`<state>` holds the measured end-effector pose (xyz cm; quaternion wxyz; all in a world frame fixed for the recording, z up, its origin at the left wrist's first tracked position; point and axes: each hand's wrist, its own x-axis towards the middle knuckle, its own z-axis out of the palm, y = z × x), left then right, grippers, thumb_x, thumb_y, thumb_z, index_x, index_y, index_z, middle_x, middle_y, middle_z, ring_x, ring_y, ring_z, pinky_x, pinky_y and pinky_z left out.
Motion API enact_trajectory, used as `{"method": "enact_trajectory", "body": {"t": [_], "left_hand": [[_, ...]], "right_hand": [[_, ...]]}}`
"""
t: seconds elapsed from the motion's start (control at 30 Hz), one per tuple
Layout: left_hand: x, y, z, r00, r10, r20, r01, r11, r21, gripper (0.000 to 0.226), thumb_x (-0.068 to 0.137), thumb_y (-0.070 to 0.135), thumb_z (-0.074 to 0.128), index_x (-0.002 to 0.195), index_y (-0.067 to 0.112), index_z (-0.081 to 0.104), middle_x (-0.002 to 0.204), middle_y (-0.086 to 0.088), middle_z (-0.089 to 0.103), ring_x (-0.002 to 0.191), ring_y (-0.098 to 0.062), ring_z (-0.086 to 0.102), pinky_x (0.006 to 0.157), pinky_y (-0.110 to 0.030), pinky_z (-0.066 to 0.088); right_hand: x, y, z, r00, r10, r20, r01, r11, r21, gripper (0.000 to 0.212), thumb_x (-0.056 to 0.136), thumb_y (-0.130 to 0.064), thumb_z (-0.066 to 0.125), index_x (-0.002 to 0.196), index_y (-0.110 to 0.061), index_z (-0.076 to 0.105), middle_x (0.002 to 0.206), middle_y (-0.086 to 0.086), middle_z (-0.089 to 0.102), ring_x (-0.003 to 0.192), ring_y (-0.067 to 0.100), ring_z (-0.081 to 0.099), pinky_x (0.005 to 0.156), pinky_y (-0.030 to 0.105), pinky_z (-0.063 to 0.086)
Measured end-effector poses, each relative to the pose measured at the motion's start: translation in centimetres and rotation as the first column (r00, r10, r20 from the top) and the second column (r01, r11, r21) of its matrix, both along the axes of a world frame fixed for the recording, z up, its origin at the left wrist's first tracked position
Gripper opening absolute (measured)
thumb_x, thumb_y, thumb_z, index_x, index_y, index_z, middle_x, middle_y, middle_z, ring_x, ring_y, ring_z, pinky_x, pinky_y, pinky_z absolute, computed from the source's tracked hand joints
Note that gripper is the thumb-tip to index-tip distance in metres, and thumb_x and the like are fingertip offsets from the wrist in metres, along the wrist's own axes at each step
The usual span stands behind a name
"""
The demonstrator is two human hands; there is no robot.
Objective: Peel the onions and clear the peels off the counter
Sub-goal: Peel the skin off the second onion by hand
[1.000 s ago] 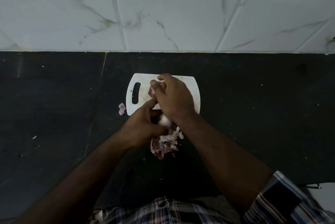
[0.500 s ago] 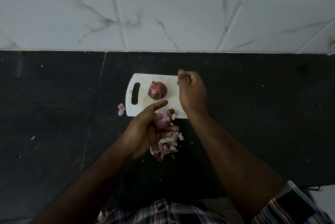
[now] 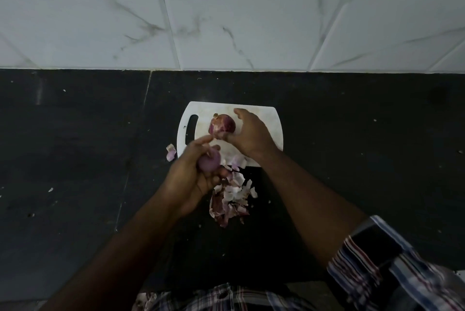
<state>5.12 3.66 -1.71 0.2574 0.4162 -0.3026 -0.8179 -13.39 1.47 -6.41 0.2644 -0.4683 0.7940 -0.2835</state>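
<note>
A white cutting board (image 3: 266,119) lies on the black counter (image 3: 75,159). On it sits an unpeeled red onion (image 3: 222,123). My right hand (image 3: 251,136) is cupped just right of that onion, thumb touching its lower edge, index finger spread above it and apart from it. My left hand (image 3: 192,180) hovers at the board's near edge and grips a peeled, pale purple onion (image 3: 210,161). A pile of onion peels (image 3: 231,201) lies on the counter just in front of the board, under and right of my left hand.
One loose peel (image 3: 171,152) lies on the counter by the board's left near corner. A marble-tiled wall (image 3: 226,14) rises behind the counter. Small crumbs dot the dark surface. My checked shirt shows at the bottom edge.
My right hand let go of the unpeeled onion on the board, drew back to the right, and has now moved left again to touch it. My left hand keeps the peeled onion.
</note>
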Motion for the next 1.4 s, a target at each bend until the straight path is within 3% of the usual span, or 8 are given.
{"method": "enact_trajectory", "body": {"t": [0.23, 0.37, 0.5, 0.7, 0.87, 1.2, 1.3, 1.4], "left_hand": [[1.1, -3.8, -0.4, 0.992, 0.076, 0.104, -0.072, 0.997, -0.035, 0.037, 0.090, 0.005, 0.066, 0.126, 0.011, 0.060, 0.126, -0.016, 0.056, 0.087, -0.025, 0.075, 0.065, -0.025, 0.059], [0.0, -5.1, -1.4, 0.972, -0.001, 0.236, 0.040, 0.986, -0.163, 0.048, 0.089, -0.009, 0.064, 0.129, 0.016, 0.058, 0.127, -0.012, 0.055, 0.102, -0.035, 0.073, 0.081, -0.038, 0.062], [-3.1, -7.2, -3.4, 0.835, -0.015, 0.550, 0.285, 0.867, -0.409, 0.040, 0.087, 0.019, 0.077, 0.123, 0.020, 0.060, 0.117, 0.004, 0.063, 0.108, -0.018, 0.063, 0.079, -0.030, 0.051], [-7.7, -9.7, -5.4, 0.775, 0.021, 0.632, 0.442, 0.696, -0.565, 0.044, 0.084, 0.016, 0.080, 0.126, 0.016, 0.066, 0.116, 0.001, 0.067, 0.108, -0.017, 0.064, 0.088, -0.028, 0.053], [-8.9, -10.5, -6.1, 0.707, 0.020, 0.706, 0.520, 0.662, -0.540, 0.043, 0.090, 0.027, 0.075, 0.130, 0.018, 0.064, 0.119, -0.005, 0.069, 0.104, -0.020, 0.065, 0.087, -0.037, 0.056], [-7.4, -10.2, -4.6, 0.688, 0.021, 0.725, 0.521, 0.681, -0.514, 0.062, 0.090, 0.031, 0.074, 0.146, 0.018, 0.050, 0.137, -0.009, 0.060, 0.122, -0.025, 0.058, 0.084, -0.029, 0.051], [-4.8, -8.0, -2.3, 0.851, 0.018, 0.524, 0.324, 0.768, -0.553, 0.043, 0.095, 0.033, 0.069, 0.136, 0.024, 0.060, 0.123, -0.005, 0.068, 0.111, -0.025, 0.067, 0.091, -0.042, 0.059], [-2.1, -4.1, -0.9, 0.929, -0.307, 0.208, 0.361, 0.878, -0.316, 0.052, 0.090, 0.022, 0.071, 0.140, 0.027, 0.056, 0.129, -0.008, 0.068, 0.111, -0.030, 0.070, 0.094, -0.047, 0.057]], "right_hand": [[0.5, -2.1, -1.6, 0.957, 0.218, -0.194, -0.218, 0.976, 0.018, 0.081, 0.069, -0.042, 0.086, 0.138, -0.024, 0.047, 0.136, 0.003, 0.055, 0.123, 0.024, 0.051, 0.105, 0.040, 0.045], [-1.0, 0.5, -0.3, 0.965, -0.059, 0.255, 0.092, 0.989, -0.120, 0.069, 0.066, -0.043, 0.087, 0.124, -0.026, 0.055, 0.111, -0.006, 0.066, 0.098, 0.011, 0.064, 0.083, 0.028, 0.053], [-2.6, 4.0, 0.6, 0.701, -0.119, 0.703, 0.245, 0.966, -0.081, 0.047, 0.082, -0.024, 0.080, 0.124, -0.018, 0.060, 0.116, 0.001, 0.066, 0.101, 0.017, 0.070, 0.074, 0.028, 0.058], [-3.9, 6.5, 0.4, 0.616, -0.039, 0.787, 0.260, 0.953, -0.156, 0.057, 0.077, -0.008, 0.081, 0.128, -0.023, 0.064, 0.125, -0.007, 0.065, 0.123, 0.020, 0.060, 0.098, 0.047, 0.054], [-3.9, 7.8, 1.0, 0.574, -0.019, 0.819, 0.248, 0.957, -0.151, 0.051, 0.079, 0.000, 0.076, 0.120, -0.028, 0.065, 0.126, -0.004, 0.061, 0.122, 0.023, 0.061, 0.093, 0.044, 0.056], [-3.1, 8.6, 1.9, 0.499, 0.001, 0.866, 0.234, 0.963, -0.136, 0.053, 0.083, 0.014, 0.066, 0.125, -0.017, 0.059, 0.131, 0.000, 0.058, 0.119, 0.026, 0.063, 0.098, 0.047, 0.053], [-2.4, 9.0, 2.5, 0.483, 0.036, 0.875, 0.177, 0.974, -0.138, 0.056, 0.081, 0.014, 0.068, 0.129, -0.013, 0.060, 0.134, 0.005, 0.057, 0.118, 0.027, 0.064, 0.098, 0.049, 0.053], [-1.3, 9.3, 3.5, 0.475, 0.095, 0.875, 0.084, 0.985, -0.152, 0.057, 0.080, 0.016, 0.067, 0.127, -0.016, 0.063, 0.128, 0.002, 0.062, 0.112, 0.026, 0.067, 0.093, 0.044, 0.055]]}}
